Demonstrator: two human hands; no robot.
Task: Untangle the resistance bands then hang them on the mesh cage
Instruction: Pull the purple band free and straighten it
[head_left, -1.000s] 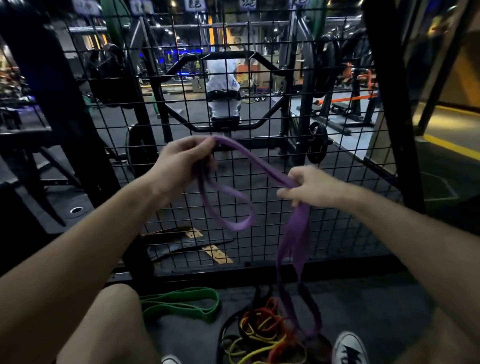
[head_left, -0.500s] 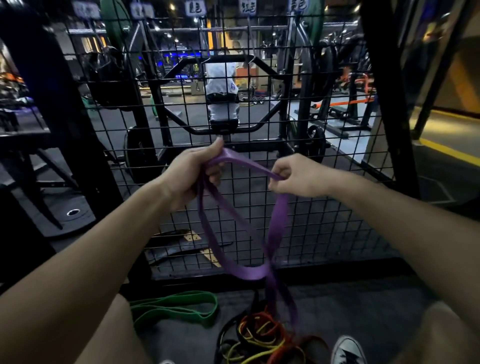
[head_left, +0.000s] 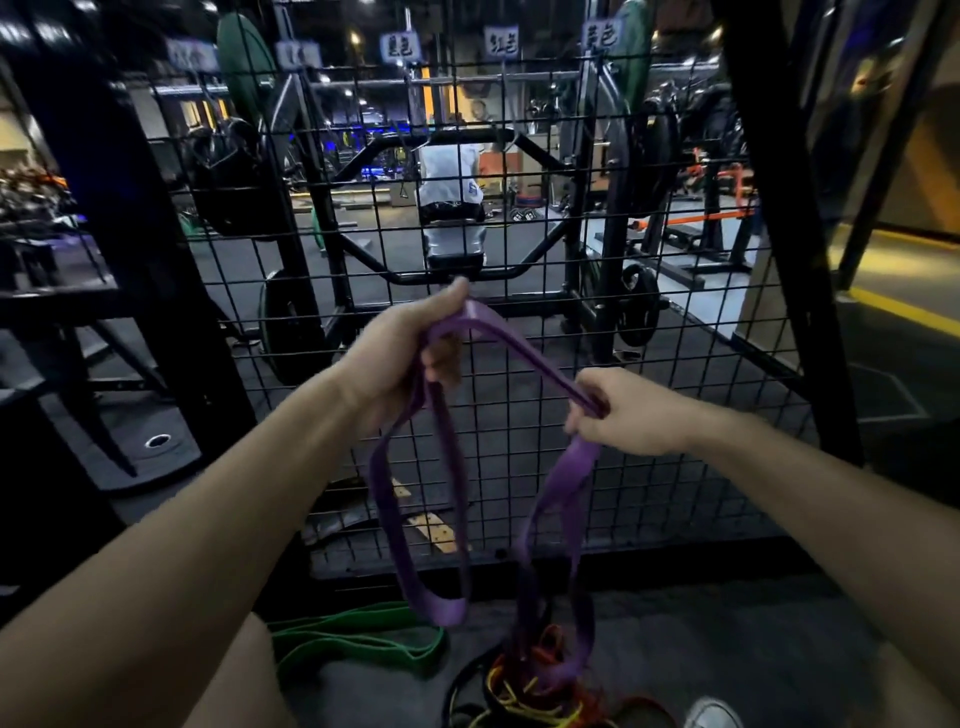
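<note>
Purple band (head_left: 514, 348) spans both hands before the mesh cage (head_left: 675, 467); left hand (head_left: 400, 358) grips it, right hand (head_left: 628, 415) pinches it. Its loop has dropped lower and hands have spread. Right strand remains caught in the floor tangle (head_left: 540, 686); untangling unfinished.

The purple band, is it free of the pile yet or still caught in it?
Cannot tell: both hands hold the purple band, but its right loop hangs into the pile.

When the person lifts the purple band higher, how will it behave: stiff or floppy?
Probably floppy: the purple band sags in loose loops below the left hand and right hand. It may snag, since its lower end reaches the tangled pile. It looks light, held by pinching fingers.
</note>
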